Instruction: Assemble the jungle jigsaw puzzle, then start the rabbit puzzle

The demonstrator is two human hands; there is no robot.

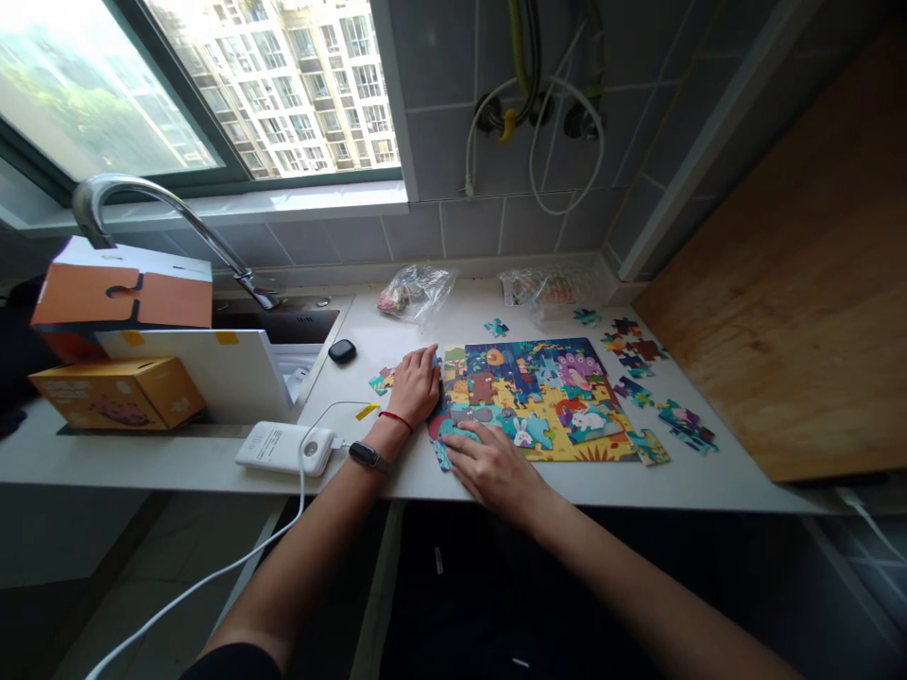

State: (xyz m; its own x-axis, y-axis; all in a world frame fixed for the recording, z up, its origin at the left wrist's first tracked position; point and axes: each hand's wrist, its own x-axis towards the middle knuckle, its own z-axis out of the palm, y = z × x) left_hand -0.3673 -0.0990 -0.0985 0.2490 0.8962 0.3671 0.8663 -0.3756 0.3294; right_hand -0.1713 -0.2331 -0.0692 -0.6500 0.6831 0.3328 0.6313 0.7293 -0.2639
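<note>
A colourful animal jigsaw puzzle point(545, 397) lies largely assembled on the white counter, with a few pieces resting on top of the picture. My left hand point(417, 382) lies along its left edge, fingers extended and pointing away from me; what is under them is partly hidden. Over the lower left corner, my right hand point(492, 467) is palm down with its fingers spread, touching teal pieces there. A blue-teal edge piece point(440, 455) shows just left of the right fingertips. Left of my left hand lies another loose piece point(381, 381).
Several loose pieces point(687, 425) are scattered right of the puzzle. Plastic bags point(418, 293) lie behind it. On the left are a black case point(342, 351), a white power bank point(287, 448) with a cable, an orange box point(120, 392) and a sink point(283, 323). A wooden panel point(794, 283) stands at right.
</note>
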